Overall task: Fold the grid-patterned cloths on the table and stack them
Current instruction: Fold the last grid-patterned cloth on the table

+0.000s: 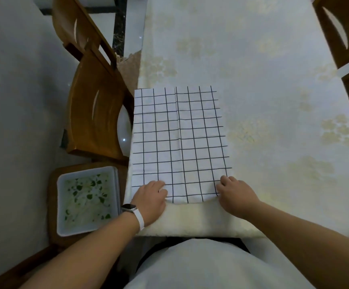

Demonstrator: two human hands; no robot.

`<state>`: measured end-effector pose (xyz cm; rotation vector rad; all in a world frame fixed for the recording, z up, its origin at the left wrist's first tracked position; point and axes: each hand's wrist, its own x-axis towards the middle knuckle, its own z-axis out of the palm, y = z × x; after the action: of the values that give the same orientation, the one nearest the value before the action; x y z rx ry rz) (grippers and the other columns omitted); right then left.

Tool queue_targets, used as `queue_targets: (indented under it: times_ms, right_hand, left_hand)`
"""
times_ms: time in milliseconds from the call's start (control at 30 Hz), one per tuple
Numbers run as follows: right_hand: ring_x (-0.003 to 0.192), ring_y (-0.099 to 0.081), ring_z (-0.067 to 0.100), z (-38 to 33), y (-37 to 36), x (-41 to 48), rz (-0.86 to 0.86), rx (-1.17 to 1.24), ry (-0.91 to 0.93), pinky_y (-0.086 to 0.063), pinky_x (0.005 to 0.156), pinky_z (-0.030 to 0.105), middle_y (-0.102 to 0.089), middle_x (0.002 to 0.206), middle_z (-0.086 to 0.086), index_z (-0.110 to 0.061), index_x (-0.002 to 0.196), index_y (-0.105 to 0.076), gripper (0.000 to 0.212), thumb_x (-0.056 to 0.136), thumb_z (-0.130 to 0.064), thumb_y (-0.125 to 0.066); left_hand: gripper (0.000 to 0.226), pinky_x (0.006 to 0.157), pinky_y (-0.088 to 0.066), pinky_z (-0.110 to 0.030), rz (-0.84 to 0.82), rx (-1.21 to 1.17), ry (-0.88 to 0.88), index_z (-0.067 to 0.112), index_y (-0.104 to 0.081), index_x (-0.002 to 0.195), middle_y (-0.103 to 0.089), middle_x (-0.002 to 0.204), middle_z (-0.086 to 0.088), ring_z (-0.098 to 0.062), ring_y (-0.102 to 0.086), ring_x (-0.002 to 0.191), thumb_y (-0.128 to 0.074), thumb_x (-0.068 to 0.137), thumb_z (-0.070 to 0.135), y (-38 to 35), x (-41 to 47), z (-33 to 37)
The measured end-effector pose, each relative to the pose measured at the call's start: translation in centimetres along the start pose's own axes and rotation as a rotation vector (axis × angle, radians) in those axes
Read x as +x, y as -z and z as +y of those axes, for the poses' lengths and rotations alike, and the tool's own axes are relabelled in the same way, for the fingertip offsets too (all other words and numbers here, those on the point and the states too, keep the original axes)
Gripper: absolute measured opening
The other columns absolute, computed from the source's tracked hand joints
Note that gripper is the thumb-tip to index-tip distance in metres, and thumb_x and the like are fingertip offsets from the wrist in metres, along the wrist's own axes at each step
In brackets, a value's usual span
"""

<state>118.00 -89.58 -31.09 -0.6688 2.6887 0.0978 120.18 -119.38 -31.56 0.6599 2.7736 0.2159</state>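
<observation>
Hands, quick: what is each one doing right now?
Left hand: pinches the near-left edge of the grid-patterned cloth.
Right hand: pinches the cloth's near-right corner.

— Where do the arms come from?
— Both forearms are bare. The left enters from 7 o'clock and the right from 4 o'clock, angling toward each other.
— And the hands?
— The left hand (150, 198) and right hand (235, 195) sit apart, knuckles up, fingers (225, 180) curled. Each pinches the near edge of the grid-patterned cloth (179, 132).
</observation>
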Motion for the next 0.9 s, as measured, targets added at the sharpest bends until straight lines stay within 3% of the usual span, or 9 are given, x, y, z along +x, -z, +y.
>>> queue_targets:
  times_ms: [133,333,467,600,900]
  right_hand:
    - [0.055,-0.053,0.024,-0.5,-0.8,-2.0,-0.005,-0.008,0.002,-0.027,0.045,0.027,-0.054,0.07,0.003,-0.017,0.066,-0.059,0.021,0.054,-0.02,-0.076]
    - [0.055,-0.051,0.023,-1.3,-1.8,-3.3,-0.016,0.007,-0.018,-0.025,0.043,0.028,-0.053,0.071,0.004,-0.015,0.067,-0.058,0.023,0.054,-0.019,-0.077]
    - [0.064,-0.054,0.027,-1.2,-1.5,-3.3,-0.061,0.066,0.009,-0.031,0.049,0.03,-0.053,0.078,0.005,-0.014,0.074,-0.058,0.016,0.067,-0.028,-0.062]
    - [0.086,-0.051,0.022,-0.9,-0.3,-2.7,-0.096,0.094,-0.006,-0.035,0.067,0.031,-0.051,0.095,0.0,-0.019,0.097,-0.055,0.035,0.081,-0.048,-0.044]
    - [0.096,-0.051,0.026,0.7,3.2,3.7,-0.047,0.138,-0.075,-0.038,0.067,0.033,-0.052,0.105,0.005,-0.014,0.107,-0.053,0.025,0.089,-0.031,-0.047]
  left_hand:
    - [0.008,0.065,-0.052,-0.033,-0.002,-0.017,-0.038,0.016,-0.067,0.077,-0.066,0.099,-0.005,-0.022,-0.061,0.084,-0.067,0.072,0.022,-0.8,-1.6,0.8]
    - [0.011,0.057,-0.047,-0.03,-0.027,0.001,-0.069,0.017,-0.065,0.075,-0.062,0.089,-0.002,-0.02,-0.057,0.076,-0.069,0.068,0.024,-1.5,-2.5,1.3]
    - [0.015,0.061,-0.044,-0.028,-0.033,-0.034,-0.066,0.019,-0.063,0.077,-0.06,0.091,0.001,-0.017,-0.054,0.079,-0.054,0.075,0.031,-1.6,-2.5,1.2]
    - [0.024,0.071,-0.046,-0.028,0.005,-0.156,0.02,0.021,-0.064,0.089,-0.056,0.096,0.006,-0.013,-0.05,0.086,-0.047,0.083,0.037,-0.5,-1.4,0.8]
    - [0.021,0.076,-0.043,-0.029,0.05,-0.157,0.205,0.017,-0.061,0.105,-0.056,0.108,0.002,-0.017,-0.05,0.1,-0.052,0.089,0.026,3.9,5.8,-2.9]
